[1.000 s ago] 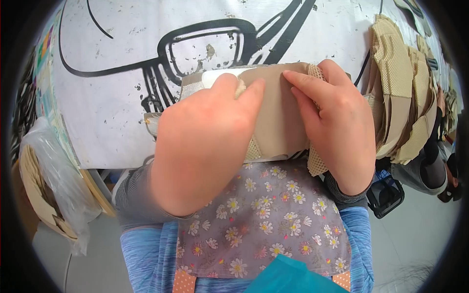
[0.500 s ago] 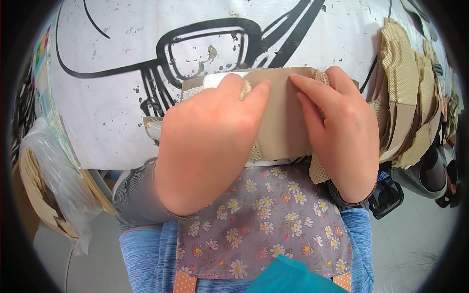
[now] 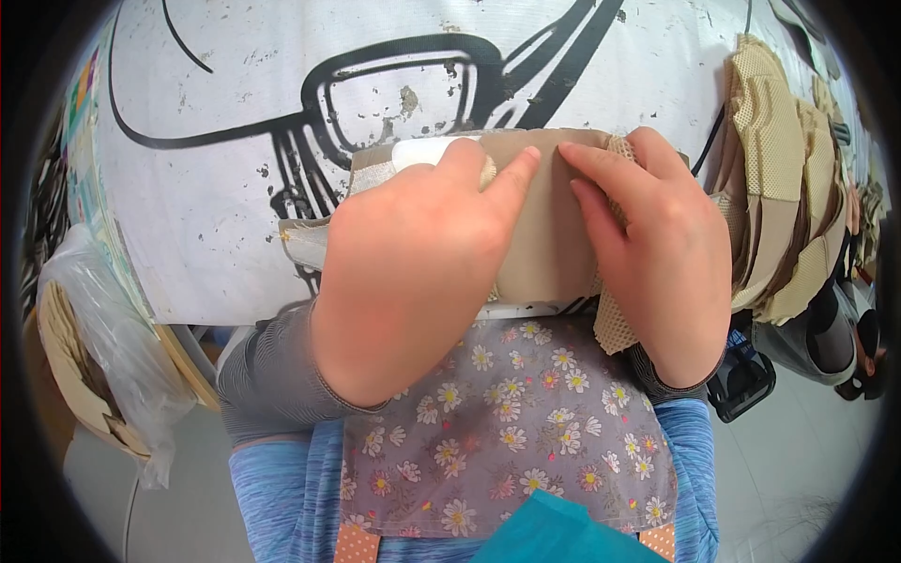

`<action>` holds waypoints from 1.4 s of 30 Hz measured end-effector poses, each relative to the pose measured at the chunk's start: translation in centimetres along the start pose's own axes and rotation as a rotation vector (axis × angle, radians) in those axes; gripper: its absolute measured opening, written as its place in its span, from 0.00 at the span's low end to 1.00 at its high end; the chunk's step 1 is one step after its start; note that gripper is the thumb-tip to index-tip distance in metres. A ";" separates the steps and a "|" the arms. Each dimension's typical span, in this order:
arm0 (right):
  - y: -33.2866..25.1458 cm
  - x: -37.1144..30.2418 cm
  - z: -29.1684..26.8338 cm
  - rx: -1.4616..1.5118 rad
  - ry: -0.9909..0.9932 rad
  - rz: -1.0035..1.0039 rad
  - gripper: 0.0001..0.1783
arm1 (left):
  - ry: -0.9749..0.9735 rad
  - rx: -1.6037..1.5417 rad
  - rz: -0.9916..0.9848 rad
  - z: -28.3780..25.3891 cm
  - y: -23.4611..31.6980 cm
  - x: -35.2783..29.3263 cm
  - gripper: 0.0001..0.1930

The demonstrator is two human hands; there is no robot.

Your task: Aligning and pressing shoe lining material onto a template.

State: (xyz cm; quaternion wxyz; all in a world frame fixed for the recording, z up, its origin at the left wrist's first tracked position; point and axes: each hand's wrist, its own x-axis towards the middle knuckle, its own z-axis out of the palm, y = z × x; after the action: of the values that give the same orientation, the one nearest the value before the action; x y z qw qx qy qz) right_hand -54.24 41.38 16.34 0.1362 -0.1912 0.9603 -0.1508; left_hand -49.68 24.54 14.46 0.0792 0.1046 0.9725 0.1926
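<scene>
A beige fabric piece (image 3: 544,220) with mesh edging lies on the table edge in front of me. My left hand (image 3: 422,253) bends over its left part, index fingertip pressed on the smooth cloth, the other fingers curled and mostly hidden. At the right side, my right hand (image 3: 662,239) holds the piece, index finger and thumb on the cloth. A mesh strip (image 3: 615,319) runs beneath that hand and hangs over the edge. By the left knuckles, a white strip (image 3: 420,152) shows beside a pale fabric edge (image 3: 374,178). A frayed grey scrap (image 3: 305,242) sticks out left of my wrist.
Stacked beige mesh and fabric pieces (image 3: 774,188) stand at the right end of the white table (image 3: 216,188), which bears black line drawings. On the left, clear plastic (image 3: 155,375) covers more beige pieces. A black plastic frame (image 3: 746,380) is low on the right.
My left hand has slid slightly to the right across the cloth, its index fingertip closer to the right hand's. The right hand stays almost where it was.
</scene>
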 end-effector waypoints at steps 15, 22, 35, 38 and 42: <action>1.0 0.1 0.6 -0.169 0.088 -0.147 0.14 | 0.023 0.067 -0.005 0.5 0.4 -0.1 0.22; 2.4 -1.2 -0.5 -0.076 0.221 -0.126 0.11 | 0.031 0.260 0.004 1.1 1.7 -0.4 0.23; 4.8 -0.1 0.3 -0.011 0.358 -0.142 0.09 | 0.077 0.517 0.057 2.0 3.4 0.1 0.06; 5.0 0.2 0.3 0.001 0.350 -0.111 0.12 | 0.023 0.426 0.038 1.1 3.2 0.0 0.23; 5.5 0.5 0.7 0.000 0.340 -0.119 0.13 | 0.209 0.315 0.017 0.1 3.5 0.0 0.23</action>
State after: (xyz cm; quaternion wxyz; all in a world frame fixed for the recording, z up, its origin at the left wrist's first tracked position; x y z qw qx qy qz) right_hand -56.25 45.91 13.73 -0.0371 -0.2194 0.9564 -0.1889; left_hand -49.03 27.72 15.78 -0.0410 0.1032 0.9926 0.0485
